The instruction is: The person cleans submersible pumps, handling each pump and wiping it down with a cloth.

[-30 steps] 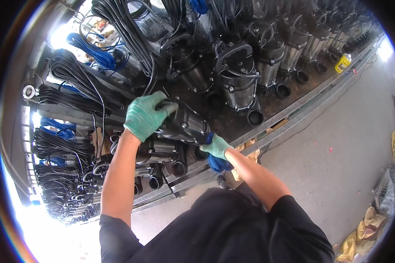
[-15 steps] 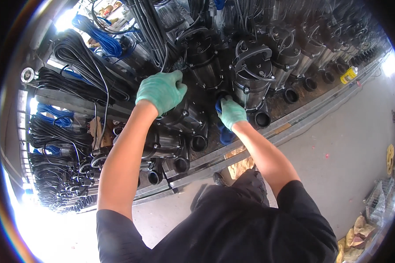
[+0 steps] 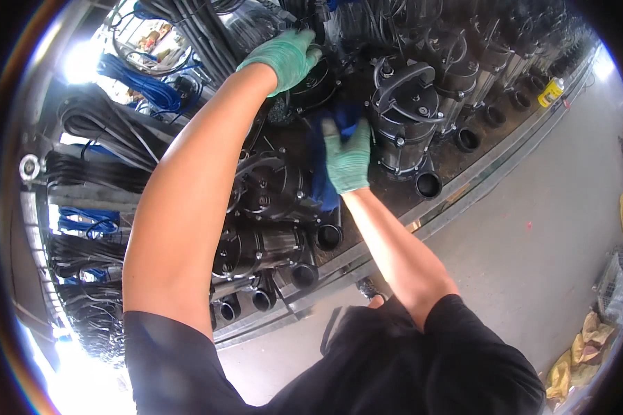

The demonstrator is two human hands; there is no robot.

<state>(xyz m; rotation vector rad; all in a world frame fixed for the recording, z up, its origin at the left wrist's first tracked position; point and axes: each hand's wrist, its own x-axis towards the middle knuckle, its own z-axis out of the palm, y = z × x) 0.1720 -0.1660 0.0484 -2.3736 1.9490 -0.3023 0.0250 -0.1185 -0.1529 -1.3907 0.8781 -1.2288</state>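
Note:
My left hand (image 3: 282, 61), in a green glove, is closed at the top of a black and steel submersible pump (image 3: 316, 88), over its handle, which the glove mostly hides. Lower down, my right hand (image 3: 347, 160), also gloved in green, presses a dark blue cloth (image 3: 323, 181) beside that pump's lower body. Motion blurs the cloth and the fingers on it. Just right of the cloth stands another upright pump (image 3: 405, 128) with a curved handle and a round black outlet. A tilted pump (image 3: 273, 185) is to the left, below my left forearm.
More pumps (image 3: 457, 76) line the dark bench (image 3: 457, 173) toward the far right. Bundles of black cable (image 3: 104, 117) and blue cable (image 3: 142, 86) hang at the left. A yellow container (image 3: 551, 92) stands near the bench's edge. Crumpled sacks (image 3: 574, 360) lie on the floor at lower right.
My left hand has moved up and away to the pump's top. My right hand has shifted left with the blue cloth, which now lies higher beside the pump. The view has shifted slightly.

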